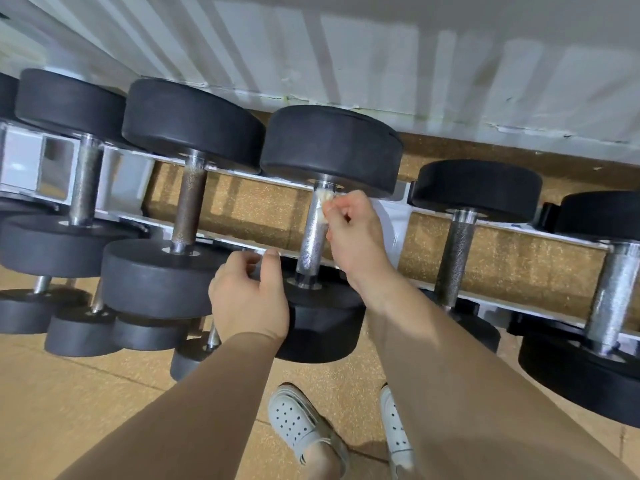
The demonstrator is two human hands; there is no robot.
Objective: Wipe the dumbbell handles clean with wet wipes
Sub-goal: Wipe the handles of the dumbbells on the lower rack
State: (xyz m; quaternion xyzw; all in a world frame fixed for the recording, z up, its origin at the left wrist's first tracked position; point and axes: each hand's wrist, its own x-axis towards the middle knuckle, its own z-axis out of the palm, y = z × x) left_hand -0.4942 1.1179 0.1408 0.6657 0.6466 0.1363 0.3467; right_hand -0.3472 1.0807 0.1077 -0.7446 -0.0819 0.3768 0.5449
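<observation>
A black dumbbell lies across the rack in the middle of the view, its knurled steel handle point(313, 233) running between two round rubber heads. My right hand point(349, 230) pinches a small crumpled wet wipe point(325, 200) against the upper end of that handle, just below the far head point(330, 147). My left hand point(249, 296) grips the rim of the near head point(322, 323), fingers curled over its top edge. Part of the handle's right side is hidden behind my right hand.
Other black dumbbells sit on the white rack rails point(242, 178) to the left point(188, 206) and right point(457, 251), with smaller ones on a lower tier at the left point(79, 330). A white corrugated wall point(381, 53) stands behind. My white clogs point(301, 424) are on the cork-coloured floor.
</observation>
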